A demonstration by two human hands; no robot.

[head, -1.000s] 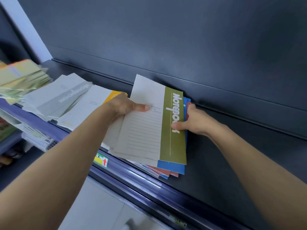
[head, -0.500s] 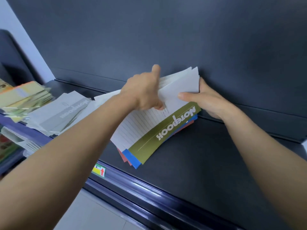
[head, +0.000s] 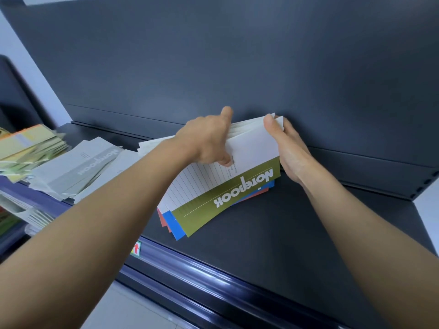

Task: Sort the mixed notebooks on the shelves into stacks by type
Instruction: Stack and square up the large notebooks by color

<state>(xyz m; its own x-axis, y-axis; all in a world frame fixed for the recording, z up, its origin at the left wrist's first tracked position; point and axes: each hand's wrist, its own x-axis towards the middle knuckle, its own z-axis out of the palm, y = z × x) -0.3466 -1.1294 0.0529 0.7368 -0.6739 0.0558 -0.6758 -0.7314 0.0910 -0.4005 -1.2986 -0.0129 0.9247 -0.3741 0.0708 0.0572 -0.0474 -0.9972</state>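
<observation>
Both hands are on the bundle of notebooks (head: 251,143) at centre frame. The left hand (head: 209,141) curls over its upper edge with the thumb pressed on the lined cover. The right hand (head: 291,154) pinches the upper-right corner, thumb in front and fingers behind. So each grip is closed on the bundle.

It's tipped up on its lower edge, leaning toward the back panel (head: 237,67). Its long axis runs from lower left up to upper right, and the olive cover (head: 228,198) faces us. A blue cover (head: 174,224) and a red cover (head: 162,217) peek out beneath.

The right hand sits at the far end of that axis, the left nearer the middle.

For open room, bare shelf (head: 297,245) spreads lower right, down to the front rail (head: 202,274). The left of frame is crowded, with the grey pile (head: 78,167) near and the yellow-green pile (head: 31,146) beyond. My read is that laying it flat wants the right side.
</observation>
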